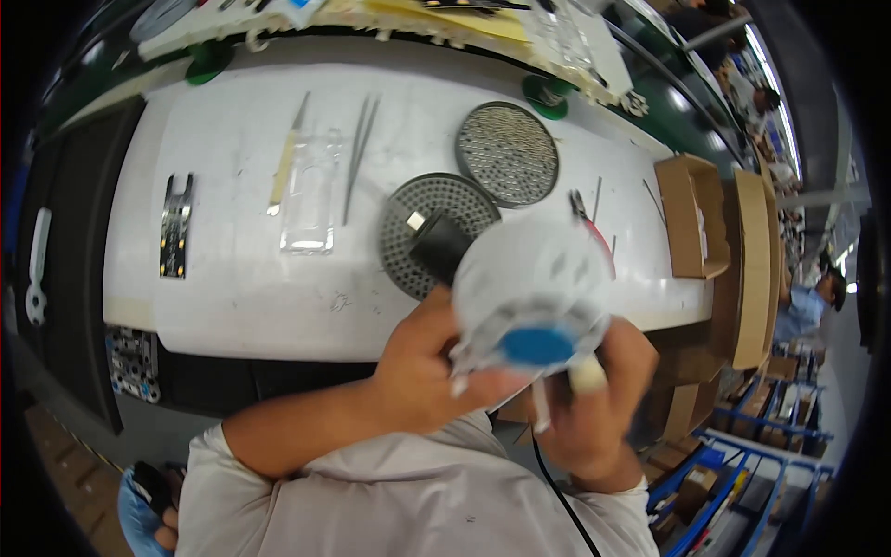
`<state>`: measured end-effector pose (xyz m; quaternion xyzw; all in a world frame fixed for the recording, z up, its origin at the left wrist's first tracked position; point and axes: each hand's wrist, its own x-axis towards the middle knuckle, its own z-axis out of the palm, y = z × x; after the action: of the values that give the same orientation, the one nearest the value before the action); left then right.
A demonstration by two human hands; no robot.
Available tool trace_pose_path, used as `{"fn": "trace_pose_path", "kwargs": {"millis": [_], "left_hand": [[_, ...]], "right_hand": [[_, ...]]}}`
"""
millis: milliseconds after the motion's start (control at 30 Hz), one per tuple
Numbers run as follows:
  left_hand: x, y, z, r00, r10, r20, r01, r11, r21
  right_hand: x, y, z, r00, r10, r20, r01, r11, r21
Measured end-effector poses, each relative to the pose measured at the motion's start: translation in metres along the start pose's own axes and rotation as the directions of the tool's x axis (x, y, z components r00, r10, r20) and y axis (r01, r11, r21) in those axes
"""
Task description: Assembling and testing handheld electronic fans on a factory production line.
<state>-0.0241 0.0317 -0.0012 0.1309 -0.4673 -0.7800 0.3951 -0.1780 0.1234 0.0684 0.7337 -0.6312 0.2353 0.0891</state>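
A white round plastic housing (pixel 529 274) with a blue disc (pixel 536 345) on its near side is raised in front of me, blurred by motion. My left hand (pixel 422 367) grips its left side, with the thumb along the lower edge. My right hand (pixel 599 399) is wrapped round its lower right; what else its fingers press on is smeared. A black block-shaped piece with a pale square end (pixel 441 246) juts out beyond the housing, over a round dark tray of holes (pixel 397 251). Whether it is joined to the housing I cannot tell.
Behind stands a second round tray (pixel 506 148) full of small metal parts. Tweezers (pixel 358 158), a yellow-handled blade (pixel 283 172), a clear plastic tray (pixel 313 200) and a black fork-ended plate (pixel 175 227) lie leftward. Red-handled pliers (pixel 594 227) and an open cardboard box (pixel 682 223) are rightward.
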Motion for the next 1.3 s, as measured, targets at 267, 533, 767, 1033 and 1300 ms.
{"fn": "trace_pose_path", "kwargs": {"millis": [267, 533, 767, 1033, 1300], "left_hand": [[0.049, 0.025, 0.048, 0.984, 0.029, 0.178, 0.012, 0.974, -0.226], [0.068, 0.062, 0.01, 0.936, -0.245, 0.253, 0.275, 0.958, -0.087], [0.106, 0.066, -0.055, 0.977, -0.149, -0.151, 0.183, 0.953, 0.242], [0.096, 0.048, -0.053, 0.933, -0.315, -0.173, 0.321, 0.947, 0.003], [0.094, 0.042, -0.053, 0.925, -0.341, -0.166, 0.338, 0.94, -0.048]], "right_hand": [[0.007, -0.019, 0.026, 0.497, 0.843, 0.205, -0.152, -0.147, 0.977], [0.1, 0.08, 0.016, 0.774, 0.58, -0.253, 0.29, 0.031, 0.957], [0.163, 0.088, 0.031, 0.893, 0.404, -0.199, 0.102, 0.249, 0.963], [0.145, 0.092, 0.055, 0.888, 0.39, -0.244, 0.214, 0.119, 0.97], [0.145, 0.09, 0.057, 0.912, 0.371, -0.178, 0.132, 0.147, 0.98]]}}
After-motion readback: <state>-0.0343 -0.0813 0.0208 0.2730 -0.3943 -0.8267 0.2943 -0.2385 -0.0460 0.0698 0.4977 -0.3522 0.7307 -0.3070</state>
